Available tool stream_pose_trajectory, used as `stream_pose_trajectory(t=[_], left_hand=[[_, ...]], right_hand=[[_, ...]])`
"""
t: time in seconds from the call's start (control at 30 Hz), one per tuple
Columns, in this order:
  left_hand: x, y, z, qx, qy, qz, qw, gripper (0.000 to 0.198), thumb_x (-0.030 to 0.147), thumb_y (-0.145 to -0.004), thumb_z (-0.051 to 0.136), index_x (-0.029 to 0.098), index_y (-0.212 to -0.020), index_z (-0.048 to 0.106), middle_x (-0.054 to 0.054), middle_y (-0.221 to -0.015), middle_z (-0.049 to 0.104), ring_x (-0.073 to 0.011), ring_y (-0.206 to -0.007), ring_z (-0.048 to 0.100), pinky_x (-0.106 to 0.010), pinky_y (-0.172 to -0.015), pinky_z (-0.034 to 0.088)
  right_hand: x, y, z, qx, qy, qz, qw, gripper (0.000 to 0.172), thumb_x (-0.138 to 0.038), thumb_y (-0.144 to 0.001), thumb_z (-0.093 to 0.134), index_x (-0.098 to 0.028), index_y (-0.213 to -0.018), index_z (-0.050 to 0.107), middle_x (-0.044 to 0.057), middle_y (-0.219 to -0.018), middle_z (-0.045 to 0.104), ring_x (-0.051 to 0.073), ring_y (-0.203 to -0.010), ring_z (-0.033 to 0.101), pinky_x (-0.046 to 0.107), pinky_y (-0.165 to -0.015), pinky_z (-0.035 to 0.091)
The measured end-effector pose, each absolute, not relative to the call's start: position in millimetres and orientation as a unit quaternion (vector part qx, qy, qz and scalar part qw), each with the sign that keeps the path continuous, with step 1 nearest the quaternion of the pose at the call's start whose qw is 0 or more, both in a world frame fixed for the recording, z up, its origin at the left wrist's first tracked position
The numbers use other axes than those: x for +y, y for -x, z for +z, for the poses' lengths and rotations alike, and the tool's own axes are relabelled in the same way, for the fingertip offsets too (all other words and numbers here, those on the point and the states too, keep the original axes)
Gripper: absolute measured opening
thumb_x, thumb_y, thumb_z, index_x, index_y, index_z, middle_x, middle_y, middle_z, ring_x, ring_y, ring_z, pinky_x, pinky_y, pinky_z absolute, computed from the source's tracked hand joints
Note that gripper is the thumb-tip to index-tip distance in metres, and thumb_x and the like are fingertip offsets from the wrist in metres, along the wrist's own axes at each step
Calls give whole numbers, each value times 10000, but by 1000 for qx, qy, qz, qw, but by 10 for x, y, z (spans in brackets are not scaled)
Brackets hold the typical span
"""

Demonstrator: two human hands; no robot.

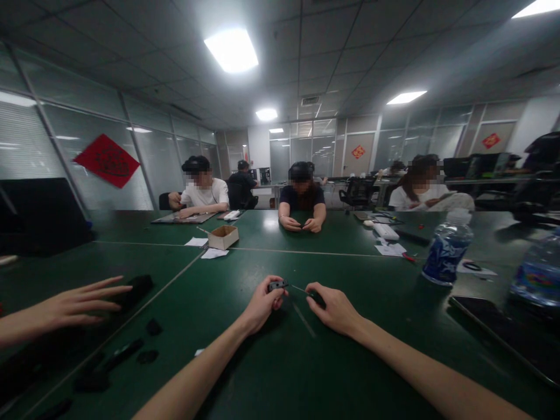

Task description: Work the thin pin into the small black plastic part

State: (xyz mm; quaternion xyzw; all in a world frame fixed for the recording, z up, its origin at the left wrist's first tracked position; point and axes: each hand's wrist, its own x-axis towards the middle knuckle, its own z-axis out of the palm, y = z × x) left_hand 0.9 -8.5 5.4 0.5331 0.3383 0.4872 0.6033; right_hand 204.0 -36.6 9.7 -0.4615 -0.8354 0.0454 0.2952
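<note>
My left hand (264, 300) is closed around a small dark grey part with holes in it (277, 285), held above the green table (280, 373). Its exact kind is too small to make out. In my right hand (335, 308) is a screwdriver with a dark handle (317, 298), the fingers wrapped round it. The thin metal shaft (299, 289) points left toward the grey part; whether the tip touches it I cannot tell.
A neighbour's hand (83, 304) reaches in at left over several black pieces (122, 354). A small cardboard box (223, 237) stands farther back. Right are a water bottle (446, 251), a second bottle (540, 271) and a phone (503, 332). Other people sit across the table.
</note>
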Motion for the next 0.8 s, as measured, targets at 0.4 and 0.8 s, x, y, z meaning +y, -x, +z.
stream_pose_trajectory(t=[0.4,0.8], left_hand=[[-82,-5,44,332,-546,482,600,291,266,-712,618,161,-950,488,5,-696,577,-54,-470,404,-193,-445,260],[-105,-17,75,338,-544,480,600,287,289,-715,630,159,-925,484,20,-652,542,-54,-472,394,-195,-444,257]], right_hand=[[-372,-2055,113,-848,426,69,307,260,-315,-925,371,-181,-1070,540,70,-969,636,181,-821,606,289,-720,471],[-367,-2064,95,-852,414,70,313,275,-321,-929,385,-181,-1100,550,70,-995,639,178,-847,610,289,-742,484]])
